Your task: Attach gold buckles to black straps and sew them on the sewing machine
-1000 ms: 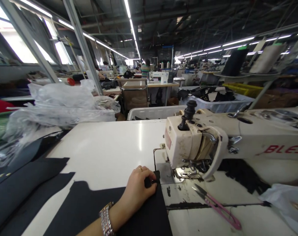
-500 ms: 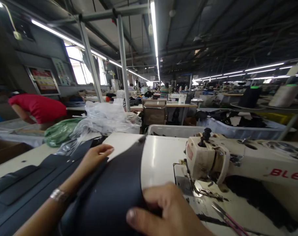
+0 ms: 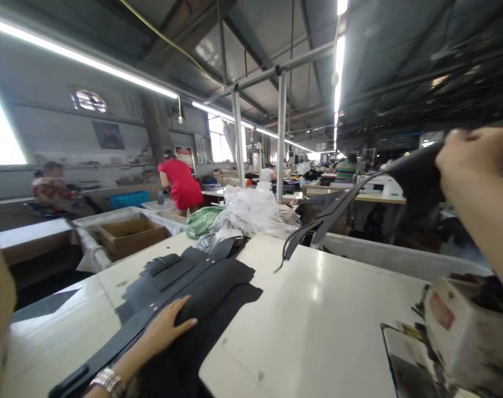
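The right hand (image 3: pixel 471 160) is clamped on a black fabric strip (image 3: pixel 342 204) raised at far right, its tail above the white surface (image 3: pixel 309 331); the left hand (image 3: pixel 164 326) rests open on a dark fabric panel (image 3: pixel 210 293) nearby.

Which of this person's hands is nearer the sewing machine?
The right hand is nearer: it is raised above the sewing machine head, gripping a black strip. The left hand is farther away, resting on black cloth across the white table.
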Demonstrator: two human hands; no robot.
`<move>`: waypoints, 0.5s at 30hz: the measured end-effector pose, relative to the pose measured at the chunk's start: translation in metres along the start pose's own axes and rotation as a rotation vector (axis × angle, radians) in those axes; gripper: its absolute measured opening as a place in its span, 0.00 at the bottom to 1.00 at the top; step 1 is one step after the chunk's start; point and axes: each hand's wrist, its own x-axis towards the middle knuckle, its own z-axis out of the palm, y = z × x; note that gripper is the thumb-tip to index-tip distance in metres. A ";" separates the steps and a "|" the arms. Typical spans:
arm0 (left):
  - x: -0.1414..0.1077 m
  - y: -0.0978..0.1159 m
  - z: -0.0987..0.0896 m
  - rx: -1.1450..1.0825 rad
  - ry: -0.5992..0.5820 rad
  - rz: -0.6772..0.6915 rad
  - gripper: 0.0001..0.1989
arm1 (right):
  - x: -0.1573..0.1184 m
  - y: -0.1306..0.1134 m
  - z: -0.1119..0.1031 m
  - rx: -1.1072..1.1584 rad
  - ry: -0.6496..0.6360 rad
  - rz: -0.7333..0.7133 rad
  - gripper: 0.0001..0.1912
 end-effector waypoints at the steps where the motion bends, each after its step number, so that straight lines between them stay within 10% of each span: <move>1: -0.005 0.003 0.004 0.049 -0.021 0.005 0.36 | -0.003 0.008 0.008 -0.093 0.075 0.132 0.37; 5: -0.008 0.026 0.014 0.224 -0.007 0.016 0.31 | -0.052 0.008 0.053 -0.247 0.065 0.368 0.37; 11: 0.016 0.047 0.019 0.229 0.044 0.043 0.27 | -0.171 -0.021 0.112 -0.179 -0.339 0.022 0.25; 15: 0.027 0.016 -0.005 0.135 0.030 0.025 0.21 | -0.264 -0.017 0.115 -0.097 -0.510 -0.181 0.20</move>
